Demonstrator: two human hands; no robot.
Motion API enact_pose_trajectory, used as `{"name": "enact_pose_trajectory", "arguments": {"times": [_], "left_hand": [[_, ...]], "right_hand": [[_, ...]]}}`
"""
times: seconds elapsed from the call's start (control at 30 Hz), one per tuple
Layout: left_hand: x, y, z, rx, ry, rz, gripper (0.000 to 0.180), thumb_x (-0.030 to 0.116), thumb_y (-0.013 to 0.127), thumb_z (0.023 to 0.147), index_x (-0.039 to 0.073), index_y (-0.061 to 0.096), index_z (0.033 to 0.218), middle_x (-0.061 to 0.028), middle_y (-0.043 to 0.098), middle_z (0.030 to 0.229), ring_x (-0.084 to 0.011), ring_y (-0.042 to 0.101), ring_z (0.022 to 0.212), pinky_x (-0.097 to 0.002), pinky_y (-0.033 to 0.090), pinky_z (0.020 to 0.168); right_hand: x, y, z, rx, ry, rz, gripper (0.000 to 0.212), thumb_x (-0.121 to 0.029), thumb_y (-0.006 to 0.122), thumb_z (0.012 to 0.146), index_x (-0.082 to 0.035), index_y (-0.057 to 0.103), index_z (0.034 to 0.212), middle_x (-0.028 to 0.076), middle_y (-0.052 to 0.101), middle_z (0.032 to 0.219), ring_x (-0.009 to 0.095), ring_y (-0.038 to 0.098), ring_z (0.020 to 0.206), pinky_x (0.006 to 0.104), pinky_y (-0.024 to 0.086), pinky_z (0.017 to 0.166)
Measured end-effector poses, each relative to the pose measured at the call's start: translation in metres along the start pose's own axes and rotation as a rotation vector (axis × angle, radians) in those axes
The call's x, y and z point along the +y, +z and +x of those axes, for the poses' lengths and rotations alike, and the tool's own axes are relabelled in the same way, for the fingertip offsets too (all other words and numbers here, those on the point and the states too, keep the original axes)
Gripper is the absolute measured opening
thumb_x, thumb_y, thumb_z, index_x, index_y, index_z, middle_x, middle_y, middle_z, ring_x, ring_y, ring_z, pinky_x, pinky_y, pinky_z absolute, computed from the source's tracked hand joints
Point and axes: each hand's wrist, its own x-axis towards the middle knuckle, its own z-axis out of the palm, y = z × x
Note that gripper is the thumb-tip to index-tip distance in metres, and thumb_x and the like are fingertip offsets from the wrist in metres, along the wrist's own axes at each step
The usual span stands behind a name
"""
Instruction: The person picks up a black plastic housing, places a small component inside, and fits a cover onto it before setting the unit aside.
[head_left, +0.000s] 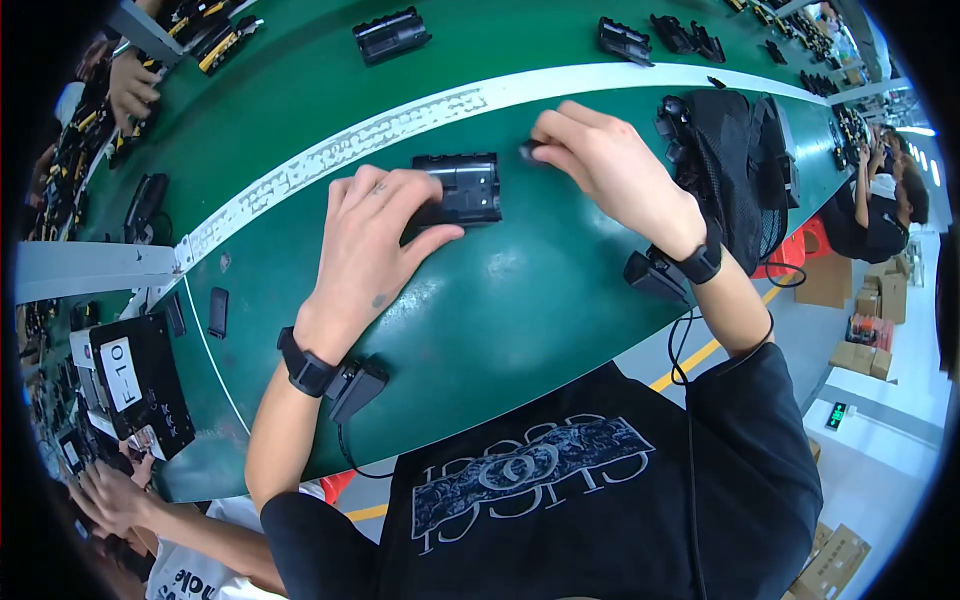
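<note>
A black plastic housing (472, 188) lies on the green tabletop in front of me. My left hand (372, 225) grips its left end, with the fingers over the top and the thumb along the near edge. To the right of the housing and apart from it, my right hand (618, 168) pinches a small dark piece (527, 150) between thumb and fingertips. The fingers cover most of that piece, so its kind cannot be made out. Each wrist wears a black strap with a small device and a cable.
A white strip (540, 88) crosses the green table (520, 320). Beyond it lie similar black housings (390, 36). A black mesh bag (735, 165) stands at the right, a black box (150, 385) at the left. Co-workers' hands (130, 90) show at the left.
</note>
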Motion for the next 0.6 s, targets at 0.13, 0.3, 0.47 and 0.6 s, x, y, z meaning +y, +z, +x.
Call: {"name": "enact_pose_trajectory", "arguments": {"times": [0.13,0.3,0.47,0.6], "left_hand": [[0.001,0.005,0.002,0.023,0.031,0.023,0.044,0.032,0.089,0.081,0.014,0.076,0.119,0.0013,0.072,0.111,-0.0232,0.060,0.099,-0.0391,0.042,0.091],[0.004,0.011,0.002,0.045,0.046,0.041,0.047,0.033,0.088,0.082,0.015,0.076,0.123,0.0016,0.071,0.108,-0.0217,0.059,0.096,-0.0388,0.042,0.089],[-0.003,0.018,-0.001,0.074,0.092,0.065,0.045,0.035,0.086,0.085,0.016,0.076,0.125,0.0024,0.069,0.107,-0.0210,0.058,0.094,-0.0390,0.041,0.089],[-0.005,0.016,0.002,0.066,0.149,0.159,0.045,0.036,0.083,0.088,0.018,0.074,0.128,0.0025,0.065,0.108,-0.0204,0.056,0.093,-0.0397,0.041,0.089]], "right_hand": [[-0.036,0.006,0.011,0.116,-0.187,0.129,0.014,-0.009,0.074,0.093,-0.003,0.063,0.099,0.013,0.061,0.098,0.033,0.066,0.090,0.0436,0.057,0.080],[-0.043,0.019,0.022,0.106,-0.277,-0.039,0.013,-0.006,0.074,0.091,-0.001,0.064,0.096,0.012,0.059,0.098,0.032,0.066,0.093,0.0424,0.057,0.080],[-0.040,0.021,0.029,0.001,-0.301,-0.130,0.013,-0.005,0.075,0.089,0.001,0.065,0.095,0.013,0.061,0.098,0.032,0.067,0.095,0.0416,0.058,0.080],[-0.025,0.013,0.052,-0.203,-0.359,-0.044,0.013,-0.006,0.075,0.088,0.000,0.067,0.096,0.013,0.063,0.097,0.032,0.069,0.097,0.0414,0.059,0.081]]}}
